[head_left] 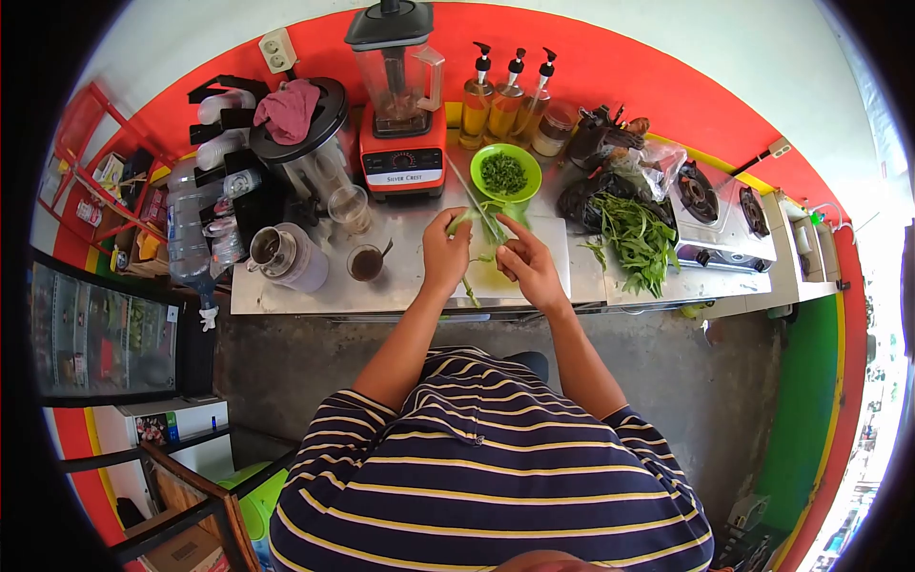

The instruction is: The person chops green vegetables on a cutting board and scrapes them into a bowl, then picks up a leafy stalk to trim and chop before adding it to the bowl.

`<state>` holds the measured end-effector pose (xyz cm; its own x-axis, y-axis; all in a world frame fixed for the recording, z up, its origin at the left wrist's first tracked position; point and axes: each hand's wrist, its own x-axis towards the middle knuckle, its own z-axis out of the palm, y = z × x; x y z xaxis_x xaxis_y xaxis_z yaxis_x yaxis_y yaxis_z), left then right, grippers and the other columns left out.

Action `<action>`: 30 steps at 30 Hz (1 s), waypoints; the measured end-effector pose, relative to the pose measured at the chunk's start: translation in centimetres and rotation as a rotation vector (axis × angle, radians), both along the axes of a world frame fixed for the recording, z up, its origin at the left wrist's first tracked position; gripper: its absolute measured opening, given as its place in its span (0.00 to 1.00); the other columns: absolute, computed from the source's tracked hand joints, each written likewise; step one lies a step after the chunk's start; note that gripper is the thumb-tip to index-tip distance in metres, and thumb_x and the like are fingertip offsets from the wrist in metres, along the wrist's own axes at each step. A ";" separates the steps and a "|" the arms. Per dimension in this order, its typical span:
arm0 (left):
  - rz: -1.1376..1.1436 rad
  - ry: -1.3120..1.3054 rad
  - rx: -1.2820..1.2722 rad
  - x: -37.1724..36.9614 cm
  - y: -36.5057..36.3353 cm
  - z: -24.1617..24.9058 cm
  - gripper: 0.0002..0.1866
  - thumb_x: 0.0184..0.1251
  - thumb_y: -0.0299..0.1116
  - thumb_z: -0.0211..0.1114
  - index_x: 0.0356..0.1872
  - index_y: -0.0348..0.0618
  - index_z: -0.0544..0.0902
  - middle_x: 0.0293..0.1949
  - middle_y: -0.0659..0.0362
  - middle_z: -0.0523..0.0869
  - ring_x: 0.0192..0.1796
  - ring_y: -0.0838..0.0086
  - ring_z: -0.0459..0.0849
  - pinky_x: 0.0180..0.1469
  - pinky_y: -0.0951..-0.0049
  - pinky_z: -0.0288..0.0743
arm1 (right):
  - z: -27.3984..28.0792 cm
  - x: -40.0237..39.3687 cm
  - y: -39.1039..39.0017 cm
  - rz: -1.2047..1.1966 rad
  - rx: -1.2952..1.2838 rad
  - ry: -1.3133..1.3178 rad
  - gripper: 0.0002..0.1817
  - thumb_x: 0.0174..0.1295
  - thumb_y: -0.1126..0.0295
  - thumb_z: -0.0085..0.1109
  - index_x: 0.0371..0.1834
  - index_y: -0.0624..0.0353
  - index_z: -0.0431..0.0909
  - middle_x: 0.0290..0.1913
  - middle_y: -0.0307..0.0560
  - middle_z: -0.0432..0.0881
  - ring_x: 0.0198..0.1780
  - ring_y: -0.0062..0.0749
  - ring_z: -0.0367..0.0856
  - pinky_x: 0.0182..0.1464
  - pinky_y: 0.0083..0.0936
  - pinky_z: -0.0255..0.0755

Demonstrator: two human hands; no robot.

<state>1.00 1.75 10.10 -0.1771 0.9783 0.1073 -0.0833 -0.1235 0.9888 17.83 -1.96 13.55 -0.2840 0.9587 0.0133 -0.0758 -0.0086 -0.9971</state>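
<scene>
My left hand [446, 250] is closed around a few green leafy stems, and one stem end [471, 292] hangs below it. My right hand [530, 267] is closed, with its index finger stretched along a knife [474, 197]. The blade points away to the upper left, close to the greens; the handle is mostly hidden in the hand. Both hands are over a white cutting board [556, 250]. Beyond them stands a lime-green bowl [534, 184] holding chopped greens [503, 173]. A pile of uncut leafy greens [637, 240] lies to the right, by a black plastic bag [579, 202].
A red blender [402, 157] and pump bottles [503, 105] line the wall. Left are a glass of dark liquid [366, 264], a metal-topped jug [286, 257] and a plastic cup [351, 208]. A gas stove [722, 214] stands right. The steel counter's front edge is near my body.
</scene>
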 end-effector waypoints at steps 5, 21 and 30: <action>-0.040 -0.031 0.045 -1.1 0.4 -0.9 0.08 0.70 0.23 0.60 0.45 0.33 0.85 0.32 0.61 0.86 0.34 0.79 0.80 0.38 0.75 0.74 | 0.1 -0.2 -0.1 0.038 0.066 -0.163 0.34 0.73 0.67 0.61 0.79 0.63 0.62 0.29 0.34 0.76 0.31 0.14 0.70 0.34 0.16 0.64; -0.258 0.162 -0.036 -0.5 0.4 -0.7 0.10 0.75 0.30 0.63 0.48 0.33 0.86 0.31 0.62 0.85 0.32 0.81 0.80 0.37 0.76 0.75 | -3.3 -1.4 1.9 -0.209 0.015 -0.054 0.24 0.73 0.66 0.62 0.70 0.59 0.77 0.25 0.34 0.77 0.26 0.14 0.68 0.29 0.19 0.63; -0.261 0.311 -0.157 -1.8 0.8 -6.6 0.10 0.72 0.30 0.65 0.46 0.33 0.88 0.32 0.61 0.87 0.33 0.80 0.82 0.37 0.76 0.76 | -7.9 -1.7 2.3 -0.523 0.028 -0.709 0.21 0.65 0.55 0.67 0.45 0.65 0.88 0.34 0.65 0.87 0.35 0.57 0.86 0.41 0.44 0.76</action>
